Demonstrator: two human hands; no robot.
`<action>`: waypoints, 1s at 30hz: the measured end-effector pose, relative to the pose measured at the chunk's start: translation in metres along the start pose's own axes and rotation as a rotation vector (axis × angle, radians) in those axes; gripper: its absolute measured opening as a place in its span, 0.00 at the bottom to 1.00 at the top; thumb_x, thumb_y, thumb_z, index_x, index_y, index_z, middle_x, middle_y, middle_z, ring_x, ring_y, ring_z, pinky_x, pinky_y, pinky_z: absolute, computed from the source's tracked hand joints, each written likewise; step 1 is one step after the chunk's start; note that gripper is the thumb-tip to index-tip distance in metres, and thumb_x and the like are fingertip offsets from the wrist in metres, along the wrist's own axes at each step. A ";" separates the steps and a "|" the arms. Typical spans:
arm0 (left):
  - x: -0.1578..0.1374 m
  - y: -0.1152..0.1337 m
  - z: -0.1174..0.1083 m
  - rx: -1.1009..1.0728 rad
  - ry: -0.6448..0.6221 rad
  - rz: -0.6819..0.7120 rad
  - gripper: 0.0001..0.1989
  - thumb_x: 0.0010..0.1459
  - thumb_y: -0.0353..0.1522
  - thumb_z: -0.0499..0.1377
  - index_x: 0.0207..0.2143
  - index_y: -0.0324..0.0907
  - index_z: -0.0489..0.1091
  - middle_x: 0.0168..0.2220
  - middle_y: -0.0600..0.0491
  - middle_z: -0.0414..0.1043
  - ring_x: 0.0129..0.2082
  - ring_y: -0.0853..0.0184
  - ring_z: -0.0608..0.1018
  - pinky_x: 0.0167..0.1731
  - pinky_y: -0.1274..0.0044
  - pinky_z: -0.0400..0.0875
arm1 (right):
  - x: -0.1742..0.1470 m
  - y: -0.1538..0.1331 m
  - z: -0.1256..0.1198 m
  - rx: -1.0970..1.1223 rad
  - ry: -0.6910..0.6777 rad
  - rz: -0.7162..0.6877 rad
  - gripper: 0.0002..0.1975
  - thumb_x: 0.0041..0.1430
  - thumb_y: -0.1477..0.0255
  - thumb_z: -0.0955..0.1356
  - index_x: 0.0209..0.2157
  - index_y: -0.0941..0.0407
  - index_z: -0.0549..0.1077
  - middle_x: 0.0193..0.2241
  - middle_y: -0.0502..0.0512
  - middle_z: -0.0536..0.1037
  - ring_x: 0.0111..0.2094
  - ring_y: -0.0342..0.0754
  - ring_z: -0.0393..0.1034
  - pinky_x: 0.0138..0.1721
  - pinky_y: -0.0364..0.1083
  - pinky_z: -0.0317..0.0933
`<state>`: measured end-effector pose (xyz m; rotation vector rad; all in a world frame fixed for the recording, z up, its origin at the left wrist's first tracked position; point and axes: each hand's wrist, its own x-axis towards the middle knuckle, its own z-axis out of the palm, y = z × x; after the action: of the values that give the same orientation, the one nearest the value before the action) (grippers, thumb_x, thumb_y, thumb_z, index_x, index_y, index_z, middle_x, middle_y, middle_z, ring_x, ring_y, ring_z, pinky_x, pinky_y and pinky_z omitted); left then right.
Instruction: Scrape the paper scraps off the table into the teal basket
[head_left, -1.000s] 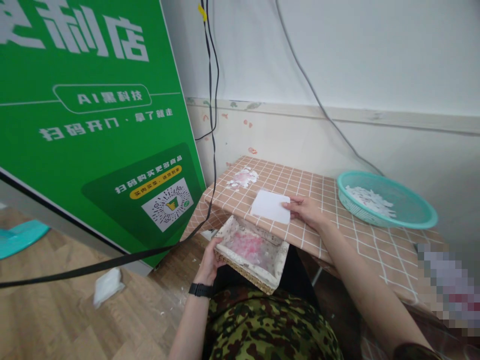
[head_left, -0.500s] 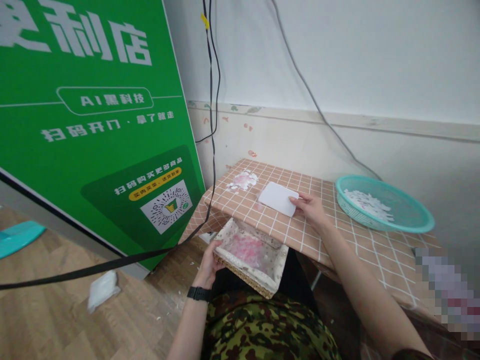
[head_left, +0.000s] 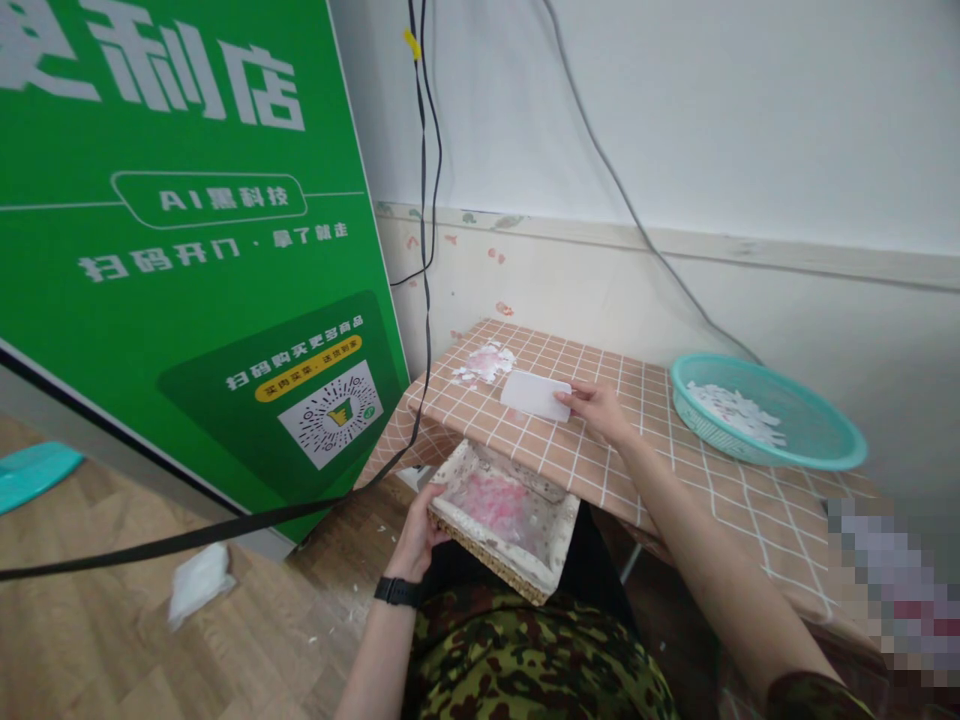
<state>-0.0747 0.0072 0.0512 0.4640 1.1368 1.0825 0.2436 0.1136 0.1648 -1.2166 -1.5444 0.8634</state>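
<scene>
My left hand (head_left: 421,532) grips the left edge of a woven basket (head_left: 491,572) lined with patterned cloth. The basket sits in front of my body, just under the table's near edge, and pink and white bits (head_left: 495,500) lie inside it. In my right hand (head_left: 596,408), pinched by its right end, is a flat white card (head_left: 535,396) held over the checked tablecloth (head_left: 626,470). Left of the card, a patch of white and pinkish scraps (head_left: 484,363) lies on the cloth near the table's far left corner.
A turquoise colander (head_left: 817,430) with white strips in it stands on the table's right side. A black strap (head_left: 247,522) crosses in front of a green panel (head_left: 187,260) on the left. A white plastic packet (head_left: 201,582) lies on the floor.
My right hand has moved the white card left, toward the patch of scraps, and the card is tilted differently. My left hand and the basket stay nearly where they were.
</scene>
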 end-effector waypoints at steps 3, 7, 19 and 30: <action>-0.001 0.001 0.001 -0.003 0.005 -0.013 0.18 0.45 0.43 0.60 0.35 0.40 0.71 0.27 0.51 0.72 0.25 0.65 0.74 0.25 0.73 0.70 | -0.003 -0.002 0.002 -0.077 0.027 -0.048 0.21 0.50 0.58 0.68 0.42 0.57 0.76 0.34 0.55 0.79 0.31 0.49 0.71 0.33 0.48 0.66; -0.003 0.002 0.004 -0.005 0.015 -0.003 0.17 0.45 0.42 0.60 0.34 0.40 0.70 0.25 0.53 0.72 0.23 0.67 0.73 0.25 0.74 0.69 | -0.009 -0.009 0.005 -0.123 0.023 -0.047 0.21 0.50 0.58 0.68 0.40 0.58 0.77 0.30 0.54 0.79 0.29 0.48 0.70 0.30 0.46 0.64; -0.006 0.004 0.005 -0.001 0.006 0.004 0.17 0.45 0.43 0.60 0.34 0.40 0.70 0.26 0.52 0.72 0.24 0.66 0.74 0.25 0.74 0.70 | -0.015 -0.021 0.011 -0.147 0.049 -0.019 0.22 0.50 0.56 0.67 0.39 0.58 0.77 0.31 0.55 0.79 0.28 0.48 0.69 0.29 0.45 0.63; -0.006 0.005 0.005 -0.001 0.031 -0.004 0.16 0.46 0.42 0.60 0.34 0.41 0.70 0.25 0.52 0.72 0.23 0.67 0.73 0.25 0.74 0.70 | -0.020 -0.016 0.004 -0.129 -0.017 -0.029 0.20 0.48 0.57 0.68 0.37 0.57 0.78 0.27 0.53 0.77 0.27 0.47 0.68 0.27 0.44 0.63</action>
<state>-0.0723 0.0054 0.0602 0.4449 1.1642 1.0901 0.2364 0.0901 0.1735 -1.2786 -1.6481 0.7670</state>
